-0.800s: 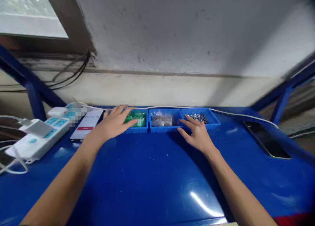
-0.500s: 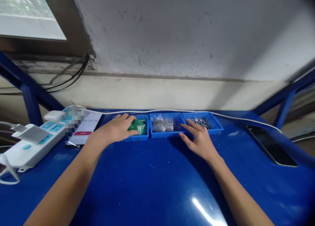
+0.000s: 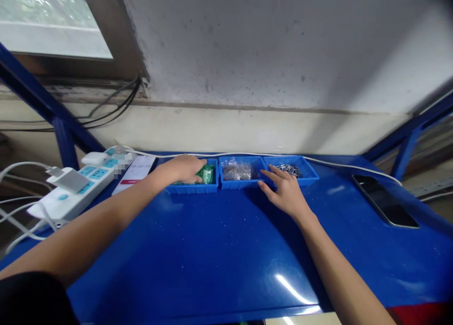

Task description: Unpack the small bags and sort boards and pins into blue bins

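Note:
Three small blue trays stand in a row at the back of a blue table (image 3: 212, 249). My left hand (image 3: 182, 169) reaches into the left tray (image 3: 191, 189), its curled fingers over green parts (image 3: 208, 174); whether it grips one I cannot tell. My right hand (image 3: 286, 192) lies flat on the table with fingers apart, its tips at the front rims of the middle tray (image 3: 240, 184) and the right tray (image 3: 300, 176). The middle tray holds clear bagged parts (image 3: 237, 170). The right tray holds small metal pieces (image 3: 288, 169).
A white power strip (image 3: 81, 185) with plugs and cables lies at the left, a phone with a lit screen (image 3: 136, 173) beside it. A dark phone (image 3: 385, 201) lies at the right. A white cable (image 3: 336, 164) runs behind the trays along the wall.
My left hand has moved deeper into the left tray and its fingers have curled over the green parts. My right hand has stayed in place. The view has shifted slightly.

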`<state>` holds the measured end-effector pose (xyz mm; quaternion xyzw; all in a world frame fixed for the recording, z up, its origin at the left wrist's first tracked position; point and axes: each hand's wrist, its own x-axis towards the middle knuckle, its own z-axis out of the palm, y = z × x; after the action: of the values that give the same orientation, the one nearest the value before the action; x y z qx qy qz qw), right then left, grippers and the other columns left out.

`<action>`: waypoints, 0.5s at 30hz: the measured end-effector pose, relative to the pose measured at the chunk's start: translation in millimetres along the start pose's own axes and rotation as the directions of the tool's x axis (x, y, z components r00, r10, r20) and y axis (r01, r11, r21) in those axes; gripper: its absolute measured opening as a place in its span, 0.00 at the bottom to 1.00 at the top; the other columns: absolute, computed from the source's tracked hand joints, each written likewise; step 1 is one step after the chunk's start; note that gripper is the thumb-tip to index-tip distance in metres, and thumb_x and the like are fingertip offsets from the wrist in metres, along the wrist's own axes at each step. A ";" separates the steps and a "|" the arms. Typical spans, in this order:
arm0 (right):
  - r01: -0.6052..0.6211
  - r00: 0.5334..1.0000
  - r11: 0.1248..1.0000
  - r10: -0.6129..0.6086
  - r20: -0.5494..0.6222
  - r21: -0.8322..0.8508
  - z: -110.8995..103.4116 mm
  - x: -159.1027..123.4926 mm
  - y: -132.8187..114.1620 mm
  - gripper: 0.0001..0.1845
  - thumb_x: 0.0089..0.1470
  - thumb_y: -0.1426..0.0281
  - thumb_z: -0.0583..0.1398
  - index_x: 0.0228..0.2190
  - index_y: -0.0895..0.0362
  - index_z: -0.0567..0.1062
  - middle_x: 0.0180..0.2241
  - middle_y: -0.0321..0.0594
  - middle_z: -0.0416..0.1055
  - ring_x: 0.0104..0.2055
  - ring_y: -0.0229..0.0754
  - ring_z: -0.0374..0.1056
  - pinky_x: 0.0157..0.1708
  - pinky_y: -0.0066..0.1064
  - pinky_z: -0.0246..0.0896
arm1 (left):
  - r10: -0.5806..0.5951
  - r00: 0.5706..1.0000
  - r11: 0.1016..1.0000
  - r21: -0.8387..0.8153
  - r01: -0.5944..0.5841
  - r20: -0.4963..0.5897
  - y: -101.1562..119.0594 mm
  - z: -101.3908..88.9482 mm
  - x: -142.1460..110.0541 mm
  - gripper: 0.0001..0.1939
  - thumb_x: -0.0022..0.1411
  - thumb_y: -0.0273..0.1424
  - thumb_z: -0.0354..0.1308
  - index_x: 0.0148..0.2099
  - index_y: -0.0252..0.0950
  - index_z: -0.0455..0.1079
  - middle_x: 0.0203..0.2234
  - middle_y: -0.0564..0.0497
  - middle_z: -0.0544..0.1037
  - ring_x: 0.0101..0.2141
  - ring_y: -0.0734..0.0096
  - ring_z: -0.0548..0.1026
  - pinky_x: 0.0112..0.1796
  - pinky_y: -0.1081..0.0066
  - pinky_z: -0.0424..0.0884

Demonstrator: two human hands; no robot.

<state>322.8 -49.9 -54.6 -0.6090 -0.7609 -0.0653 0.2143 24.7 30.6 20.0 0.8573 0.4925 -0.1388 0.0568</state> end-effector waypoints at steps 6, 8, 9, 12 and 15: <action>0.005 1.000 1.000 -0.005 0.024 -0.024 -0.6 -1.8 0.6 0.24 0.58 0.56 0.52 0.51 0.54 0.70 0.54 0.52 0.65 0.54 0.56 0.62 0.48 0.49 0.58 | -0.195 0.916 0.980 -0.048 0.191 -0.349 -9.6 14.3 -25.1 0.17 0.66 0.33 0.42 0.51 0.33 0.65 0.39 0.38 0.77 0.37 0.54 0.76 0.35 0.64 0.68; 0.004 1.000 1.000 -0.003 0.025 -0.031 -0.8 -1.9 0.7 0.25 0.58 0.55 0.52 0.51 0.54 0.70 0.54 0.51 0.65 0.55 0.56 0.61 0.49 0.49 0.57 | -0.239 0.798 0.971 -0.114 0.213 -0.554 -10.6 11.7 -39.4 0.17 0.66 0.34 0.42 0.49 0.34 0.66 0.39 0.40 0.77 0.38 0.53 0.76 0.36 0.63 0.68; 0.004 1.000 0.999 -0.003 0.022 -0.035 -0.8 -2.0 0.7 0.25 0.57 0.55 0.52 0.51 0.54 0.70 0.54 0.51 0.65 0.55 0.56 0.60 0.49 0.49 0.57 | -0.257 0.719 0.966 -0.150 0.211 -0.645 -10.0 9.3 -46.7 0.16 0.66 0.35 0.43 0.49 0.34 0.67 0.39 0.41 0.77 0.39 0.54 0.76 0.37 0.63 0.68; 0.008 1.000 0.999 -0.008 0.015 -0.046 -0.4 -2.1 0.7 0.25 0.57 0.55 0.52 0.51 0.54 0.70 0.53 0.51 0.64 0.55 0.57 0.59 0.49 0.50 0.56 | -0.301 0.531 0.953 -0.229 0.198 -0.793 -2.1 3.2 -66.9 0.16 0.66 0.36 0.43 0.48 0.36 0.68 0.39 0.44 0.77 0.40 0.56 0.75 0.40 0.62 0.68; 0.017 1.000 0.999 -0.016 0.019 -0.044 0.0 -2.4 0.8 0.25 0.57 0.55 0.52 0.51 0.54 0.70 0.53 0.51 0.64 0.54 0.57 0.58 0.49 0.51 0.56 | -0.276 0.509 0.961 -0.240 0.136 -0.815 11.9 4.9 -81.3 0.14 0.66 0.37 0.44 0.46 0.38 0.68 0.38 0.46 0.77 0.39 0.58 0.75 0.40 0.63 0.68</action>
<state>324.0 -51.8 -55.7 -0.6079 -0.7662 -0.0784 0.1931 -4.8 -44.0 38.8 0.7460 0.5657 0.3212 -0.1420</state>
